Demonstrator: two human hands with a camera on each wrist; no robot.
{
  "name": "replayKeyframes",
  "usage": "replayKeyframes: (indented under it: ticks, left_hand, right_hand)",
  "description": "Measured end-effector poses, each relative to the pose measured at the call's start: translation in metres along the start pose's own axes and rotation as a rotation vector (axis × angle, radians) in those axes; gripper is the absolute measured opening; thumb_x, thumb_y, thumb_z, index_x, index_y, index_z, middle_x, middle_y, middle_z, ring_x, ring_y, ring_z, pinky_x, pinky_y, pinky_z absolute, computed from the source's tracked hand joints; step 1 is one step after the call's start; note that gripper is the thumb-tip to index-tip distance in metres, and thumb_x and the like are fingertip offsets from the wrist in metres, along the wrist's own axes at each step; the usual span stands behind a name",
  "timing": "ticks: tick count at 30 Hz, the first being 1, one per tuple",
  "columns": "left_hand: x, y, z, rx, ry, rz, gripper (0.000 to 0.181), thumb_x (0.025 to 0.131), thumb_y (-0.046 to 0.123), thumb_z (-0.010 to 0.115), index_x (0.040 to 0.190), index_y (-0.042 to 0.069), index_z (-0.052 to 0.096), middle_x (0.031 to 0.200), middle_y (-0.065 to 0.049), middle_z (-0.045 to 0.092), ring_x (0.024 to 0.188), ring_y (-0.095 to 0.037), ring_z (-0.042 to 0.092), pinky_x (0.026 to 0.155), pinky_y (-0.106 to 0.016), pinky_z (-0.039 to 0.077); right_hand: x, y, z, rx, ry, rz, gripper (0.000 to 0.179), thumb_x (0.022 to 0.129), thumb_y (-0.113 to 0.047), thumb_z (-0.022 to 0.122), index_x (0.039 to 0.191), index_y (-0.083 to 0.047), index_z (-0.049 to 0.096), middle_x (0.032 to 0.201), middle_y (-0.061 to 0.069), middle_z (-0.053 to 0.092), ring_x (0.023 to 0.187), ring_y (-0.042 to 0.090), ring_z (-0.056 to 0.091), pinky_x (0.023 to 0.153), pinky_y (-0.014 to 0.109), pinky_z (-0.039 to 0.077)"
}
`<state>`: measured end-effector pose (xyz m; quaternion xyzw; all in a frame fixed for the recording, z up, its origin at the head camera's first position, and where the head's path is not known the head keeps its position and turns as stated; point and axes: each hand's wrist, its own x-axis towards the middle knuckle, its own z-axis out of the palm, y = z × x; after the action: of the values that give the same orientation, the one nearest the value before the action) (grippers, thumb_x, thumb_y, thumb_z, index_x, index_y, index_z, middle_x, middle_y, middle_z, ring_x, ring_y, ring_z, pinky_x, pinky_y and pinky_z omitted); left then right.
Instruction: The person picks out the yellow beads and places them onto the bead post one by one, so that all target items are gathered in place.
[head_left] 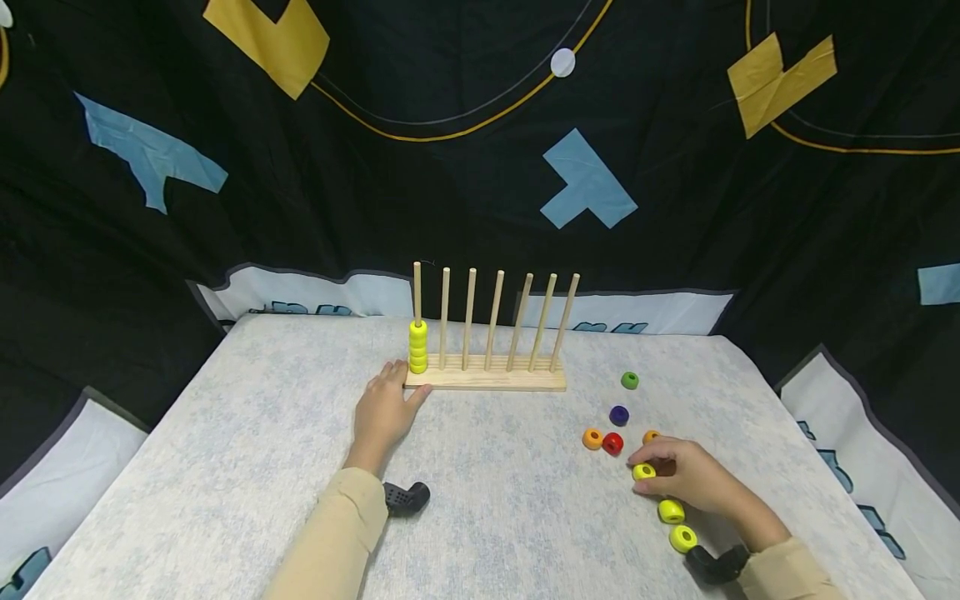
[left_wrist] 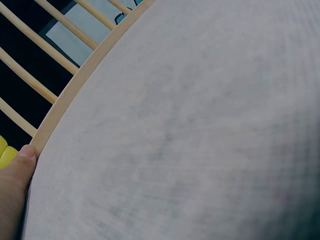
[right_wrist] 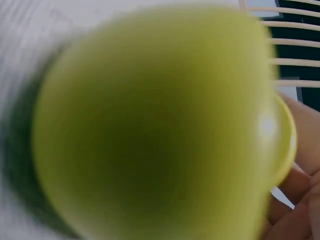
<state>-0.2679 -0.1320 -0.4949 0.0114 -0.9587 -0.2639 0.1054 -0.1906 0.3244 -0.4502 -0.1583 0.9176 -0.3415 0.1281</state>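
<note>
Head view: the rack (head_left: 487,382) is standing on the tabletop (head_left: 495,492) at 6 o'clock from centre, the yellow stack (head_left: 417,350) filling the foot of its 9 o'clock peg (head_left: 417,292). The left hand (head_left: 381,414), between 7 and 8 o'clock, is gripping the rack's end, thumb along the front edge, fingers parted only by the wood. The right hand (head_left: 690,477), at 4 o'clock, is pinching a yellow bead (head_left: 643,473), its fingers opening no wider than that bead. Around it are lying an orange bead (head_left: 651,435) at 12 o'clock, a red bead (head_left: 612,444) at 10 and two more yellow beads (head_left: 671,511) at 5. The step in hand appears to be picking up; the next move is probably calling for a clean lift past these neighbours.

Left wrist view: the thumb (left_wrist: 20,167), at 8 o'clock, is touching the rack; the other fingers are not showing.

Right wrist view: a blurred bead (right_wrist: 150,125) is filling the centre; the hand, at 4 o'clock, is partly hiding behind it.
</note>
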Motion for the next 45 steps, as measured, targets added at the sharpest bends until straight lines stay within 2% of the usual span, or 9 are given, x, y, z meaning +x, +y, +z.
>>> replayKeyframes:
  ticks: [5, 11, 15, 23, 29, 34, 40, 45]
  left_hand:
    - [0.0, 0.0, 0.0, -0.001, 0.003, 0.0, 0.072, 0.096, 0.05, 0.06, 0.149, 0.003, 0.043, 0.155, -0.017, 0.042, 0.146, -0.037, 0.036, 0.117, -0.059, 0.033]
    - [0.0, 0.001, -0.001, -0.003, 0.005, -0.002, 0.072, 0.096, 0.05, 0.06, 0.149, 0.004, 0.043, 0.155, -0.017, 0.042, 0.146, -0.037, 0.036, 0.117, -0.059, 0.034]
    - [0.0, 0.0, 0.0, -0.002, 0.003, -0.004, 0.073, 0.096, 0.05, 0.06, 0.148, 0.003, 0.043, 0.155, -0.018, 0.042, 0.146, -0.037, 0.036, 0.117, -0.059, 0.034]
    - [0.001, 0.0, 0.001, 0.004, 0.002, -0.001, 0.073, 0.096, 0.05, 0.06, 0.148, 0.002, 0.043, 0.154, -0.019, 0.042, 0.145, -0.039, 0.037, 0.116, -0.059, 0.034]
    - [0.0, 0.0, 0.0, 0.006, 0.003, 0.0, 0.073, 0.096, 0.05, 0.06, 0.148, 0.002, 0.043, 0.154, -0.019, 0.043, 0.144, -0.04, 0.038, 0.114, -0.06, 0.036]
    - [0.0, 0.0, 0.001, 0.007, 0.008, 0.0, 0.073, 0.096, 0.05, 0.06, 0.148, 0.002, 0.043, 0.154, -0.019, 0.043, 0.144, -0.039, 0.038, 0.115, -0.06, 0.036]
    - [0.0, 0.0, 0.001, 0.004, 0.017, 0.004, 0.073, 0.095, 0.05, 0.061, 0.148, 0.002, 0.044, 0.153, -0.019, 0.044, 0.144, -0.038, 0.039, 0.115, -0.058, 0.036]
    - [0.0, 0.0, 0.0, 0.001, 0.02, 0.007, 0.073, 0.095, 0.051, 0.061, 0.147, 0.002, 0.044, 0.153, -0.019, 0.044, 0.144, -0.038, 0.039, 0.116, -0.058, 0.036]
  right_hand:
    - [-0.003, 0.0, -0.003, 0.015, -0.021, 0.049, 0.039, 0.081, -0.035, 0.082, 0.113, -0.015, 0.073, 0.119, 0.006, 0.07, 0.103, 0.008, 0.065, 0.084, 0.018, 0.055]
    - [-0.002, 0.001, -0.005, 0.029, -0.024, 0.024, 0.037, 0.082, -0.031, 0.081, 0.113, -0.012, 0.073, 0.117, 0.008, 0.071, 0.098, 0.002, 0.065, 0.082, 0.016, 0.055]
    - [0.0, -0.002, -0.005, 0.007, 0.028, 0.014, 0.034, 0.081, -0.03, 0.082, 0.11, -0.014, 0.074, 0.114, 0.006, 0.069, 0.093, 0.001, 0.062, 0.082, 0.018, 0.056]
    - [0.008, -0.011, -0.005, -0.04, 0.177, -0.031, 0.034, 0.083, -0.025, 0.081, 0.113, -0.01, 0.073, 0.114, 0.005, 0.071, 0.095, 0.011, 0.067, 0.087, 0.032, 0.06]
    - [0.017, -0.021, -0.003, -0.047, 0.257, -0.036, 0.035, 0.084, -0.022, 0.081, 0.116, -0.01, 0.072, 0.114, 0.005, 0.073, 0.094, 0.01, 0.069, 0.083, 0.028, 0.06]
    - [0.026, -0.032, 0.003, -0.012, 0.28, -0.056, 0.038, 0.084, -0.028, 0.08, 0.117, -0.01, 0.072, 0.116, 0.005, 0.073, 0.1, 0.017, 0.07, 0.083, 0.027, 0.06]
    - [0.038, -0.044, 0.01, 0.051, 0.3, -0.114, 0.039, 0.084, -0.028, 0.08, 0.117, -0.008, 0.072, 0.113, 0.004, 0.074, 0.097, 0.015, 0.071, 0.083, 0.025, 0.059]
    - [0.049, -0.057, 0.018, 0.069, 0.299, -0.119, 0.04, 0.083, -0.027, 0.081, 0.118, -0.01, 0.072, 0.114, 0.002, 0.074, 0.098, 0.016, 0.07, 0.082, 0.028, 0.06]
